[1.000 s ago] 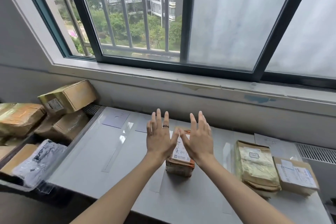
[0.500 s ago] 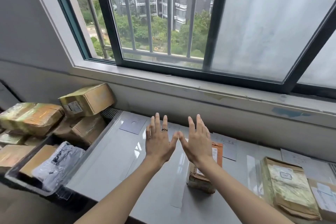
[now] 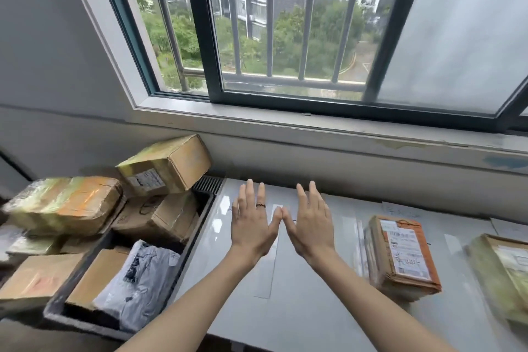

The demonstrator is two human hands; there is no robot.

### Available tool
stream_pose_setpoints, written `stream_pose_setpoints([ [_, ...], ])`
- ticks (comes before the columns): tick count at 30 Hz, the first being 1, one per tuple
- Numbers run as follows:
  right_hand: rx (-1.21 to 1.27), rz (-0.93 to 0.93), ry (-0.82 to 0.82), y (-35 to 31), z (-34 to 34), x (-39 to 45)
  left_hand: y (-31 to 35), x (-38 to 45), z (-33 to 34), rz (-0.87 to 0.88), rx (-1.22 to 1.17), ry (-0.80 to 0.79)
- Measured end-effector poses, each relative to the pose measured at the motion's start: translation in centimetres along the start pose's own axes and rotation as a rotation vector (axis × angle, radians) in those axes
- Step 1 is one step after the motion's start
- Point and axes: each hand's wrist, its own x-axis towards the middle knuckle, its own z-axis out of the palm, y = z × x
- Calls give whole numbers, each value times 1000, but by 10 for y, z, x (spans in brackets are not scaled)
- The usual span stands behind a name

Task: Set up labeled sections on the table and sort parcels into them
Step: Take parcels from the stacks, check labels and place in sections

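Two bare forearms reach up from the bottom of the frame over the table [image 3: 300, 320]. At centre, the left hand [image 3: 253, 230] and the right hand [image 3: 311, 228] are held flat, backs to the camera, fingers straight and spread, thumb tips touching; neither holds anything (a ring sits on one left finger). At lower left, beside the table's edge, a dark bin [image 3: 197, 226] holds a grey bag [image 3: 143, 283] and brown boxes, with more boxes stacked above it at middle left; the top box [image 3: 168, 168] sits tilted. At right, a parcel [image 3: 405, 254] with a white label lies on the table, well apart from the hands, and a second parcel [image 3: 503, 274] lies blurred at the right edge. Paper sheets [image 3: 400, 210] lie at the table's far edge, their writing unreadable. Beyond, a barred window [image 3: 285, 37] fills the upper frame.
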Motion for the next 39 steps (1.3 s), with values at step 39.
stream_pose_setpoints([
  [39, 39, -50, -36, -262, 175, 11, -298, 9, -37, -154, -57, -49],
])
